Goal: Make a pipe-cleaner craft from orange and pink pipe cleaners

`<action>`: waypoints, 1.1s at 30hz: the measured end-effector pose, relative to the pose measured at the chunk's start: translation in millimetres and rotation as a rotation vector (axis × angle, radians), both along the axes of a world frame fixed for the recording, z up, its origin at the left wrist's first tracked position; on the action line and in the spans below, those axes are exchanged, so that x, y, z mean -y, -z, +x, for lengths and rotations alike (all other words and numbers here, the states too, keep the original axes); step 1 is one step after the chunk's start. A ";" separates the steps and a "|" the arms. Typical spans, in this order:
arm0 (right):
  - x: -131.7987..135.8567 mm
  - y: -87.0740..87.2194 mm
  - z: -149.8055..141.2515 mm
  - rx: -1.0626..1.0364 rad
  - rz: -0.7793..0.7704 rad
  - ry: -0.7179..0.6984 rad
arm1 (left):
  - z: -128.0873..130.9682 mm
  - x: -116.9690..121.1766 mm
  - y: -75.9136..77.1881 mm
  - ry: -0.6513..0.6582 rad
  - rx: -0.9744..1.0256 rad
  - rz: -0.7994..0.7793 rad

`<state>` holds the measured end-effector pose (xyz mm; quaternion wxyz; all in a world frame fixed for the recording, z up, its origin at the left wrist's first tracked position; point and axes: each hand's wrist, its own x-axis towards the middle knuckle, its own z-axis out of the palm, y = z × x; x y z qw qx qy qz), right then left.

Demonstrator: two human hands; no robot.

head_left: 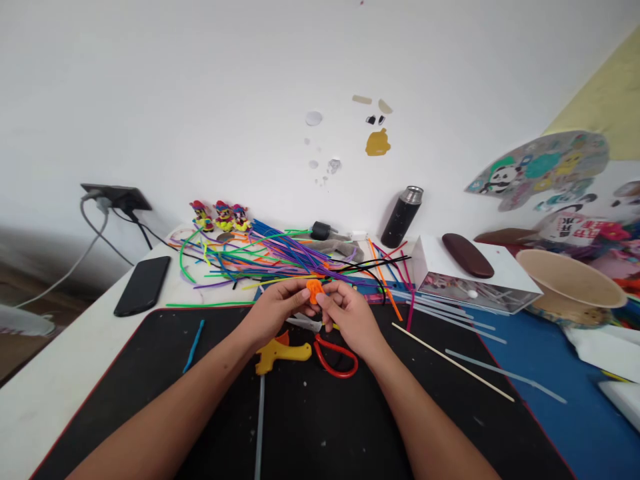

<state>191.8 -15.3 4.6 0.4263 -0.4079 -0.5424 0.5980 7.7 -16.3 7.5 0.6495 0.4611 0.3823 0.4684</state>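
Note:
Between the fingertips of my left hand and my right hand is a small orange piece; it looks like coiled pipe cleaner, though its exact kind is hard to make out. Both hands are closed in a pinch on it, above the far part of a black mat. Below them lie a yellow glue gun with a clear glue stick trailing toward me, and red-handled scissors, their blades partly hidden under my hands.
Behind my hands spreads a heap of colourful pipe cleaners. A phone and a short blue piece lie left. Rightward are a wooden stick, glue sticks, a black flask, a white box and a bowl.

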 end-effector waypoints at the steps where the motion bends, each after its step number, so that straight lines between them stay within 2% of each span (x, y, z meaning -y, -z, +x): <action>1: 0.6 -0.5 0.1 0.015 0.012 0.009 | -0.5 -0.1 0.3 0.001 -0.002 -0.003; 6: 4.1 -2.8 -1.4 0.097 0.052 0.048 | -0.6 -0.6 1.7 -0.003 -0.006 -0.024; 12: 3.8 -1.2 -2.4 0.101 0.057 0.055 | 1.7 -0.2 2.0 -0.043 0.017 -0.053; 24: 1.5 1.9 -1.2 0.027 0.036 0.013 | 0.1 0.0 2.2 -0.047 -0.003 0.001; 33: 1.8 2.3 -2.5 0.077 0.040 0.037 | 0.4 1.3 2.7 -0.059 -0.033 0.019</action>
